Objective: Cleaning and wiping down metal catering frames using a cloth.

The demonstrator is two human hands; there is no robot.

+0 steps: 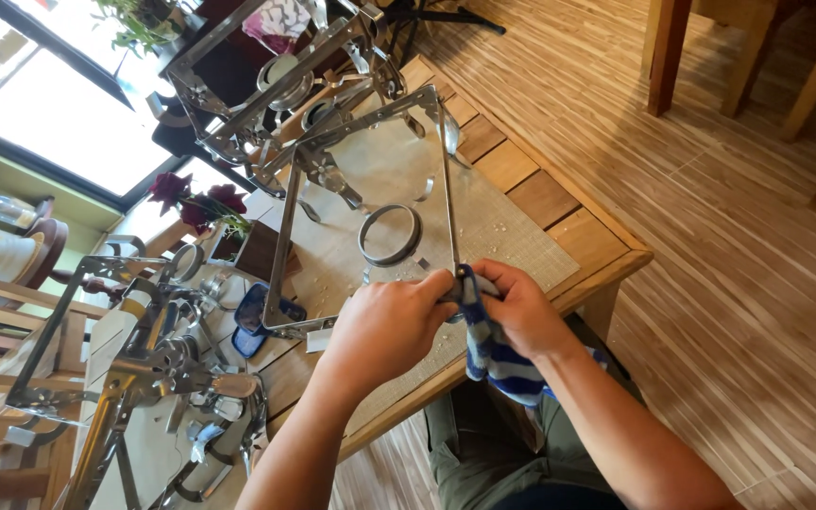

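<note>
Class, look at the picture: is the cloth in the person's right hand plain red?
No: the cloth in the right hand is blue and white striped, pressed against the metal frame.

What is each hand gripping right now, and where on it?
Left hand grips the near corner of the rectangular shiny metal stand frame. Right hand holds a blue-and-white striped cloth bunched against that corner.

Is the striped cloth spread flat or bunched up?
Bunched: the striped cloth is gathered in the right hand against the metal frame.
</note>
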